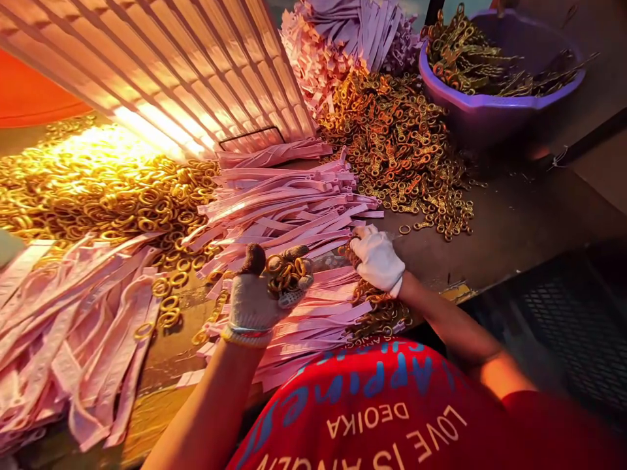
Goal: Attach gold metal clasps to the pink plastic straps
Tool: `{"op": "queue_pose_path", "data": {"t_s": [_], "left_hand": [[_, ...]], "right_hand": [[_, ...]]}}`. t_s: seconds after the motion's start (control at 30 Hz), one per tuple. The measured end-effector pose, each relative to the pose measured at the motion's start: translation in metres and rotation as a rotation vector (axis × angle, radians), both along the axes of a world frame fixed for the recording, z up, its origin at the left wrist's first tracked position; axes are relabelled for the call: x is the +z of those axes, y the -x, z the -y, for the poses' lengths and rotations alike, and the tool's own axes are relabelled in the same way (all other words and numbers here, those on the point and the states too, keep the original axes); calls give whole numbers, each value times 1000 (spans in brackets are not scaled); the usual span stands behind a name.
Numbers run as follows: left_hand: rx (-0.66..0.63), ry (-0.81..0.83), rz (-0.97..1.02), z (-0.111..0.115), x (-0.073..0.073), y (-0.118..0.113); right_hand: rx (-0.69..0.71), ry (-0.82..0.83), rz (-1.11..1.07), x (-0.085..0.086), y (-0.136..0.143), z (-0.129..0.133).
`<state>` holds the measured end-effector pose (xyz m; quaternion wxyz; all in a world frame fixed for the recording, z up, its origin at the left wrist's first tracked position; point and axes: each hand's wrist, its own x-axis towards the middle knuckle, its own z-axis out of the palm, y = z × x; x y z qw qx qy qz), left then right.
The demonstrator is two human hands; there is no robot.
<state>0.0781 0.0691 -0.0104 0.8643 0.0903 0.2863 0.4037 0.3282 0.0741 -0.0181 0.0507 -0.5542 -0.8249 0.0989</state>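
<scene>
Lying in the upper left corner is one orange object [34, 91], cut off by the frame, above a heap of brass rings [147, 189], too many to count and partly lost in glare. At lower left sits one pile of pink straps [88, 326], overlapping too closely to number, with several loose rings [169, 313] just beside it on the counter [164, 365]. One pale slatted panel [171, 72] slants across the upper left and centre.

Left of centre, the left hand [257, 297], in a knitted glove with dark fingertips, is turned palm up, its forearm rising from the bottom edge; the fingers are half curled, cupping a clump of rings [287, 274] whose number the overlap hides. Down the centre runs a long row of straps [279, 196], uncountable. At upper centre is one bundle of lilac straps [362, 32].

Right of centre, the right hand [377, 261], white-gloved, is palm down with bent fingers at the strap ends; how far they part and whether they grip anything, I cannot tell. Dark metal clasps [382, 310] lie below it. One red shirt [362, 418] fills the bottom, its inverted lettering reading "LOVE IS", "DEOIKA" and a blue "APPINES". Farther right spreads one heap of brass clasps [392, 143]; at upper right, one purple basin [499, 117] holds more metal pieces [465, 59]
</scene>
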Motion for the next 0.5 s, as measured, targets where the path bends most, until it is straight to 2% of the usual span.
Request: {"op": "queue_pose_path", "data": {"t_s": [0.13, 0.2, 0.27, 0.33, 0.43, 0.5], "left_hand": [[15, 95, -96, 0, 5, -5], [38, 156, -128, 3, 8, -9], [65, 184, -118, 5, 9, -11], [103, 180, -96, 9, 7, -13], [141, 196, -85, 13, 4, -15], [155, 214, -78, 16, 6, -18]], "right_hand": [[-7, 75, 23, -4, 0, -26], [4, 80, -82, -10, -3, -33], [-16, 92, -356, -17, -8, -36], [-45, 177, -754, -22, -13, -35], [-81, 425, -1255, -22, -20, -27], [-115, 574, -1410, -17, -22, -21]]}}
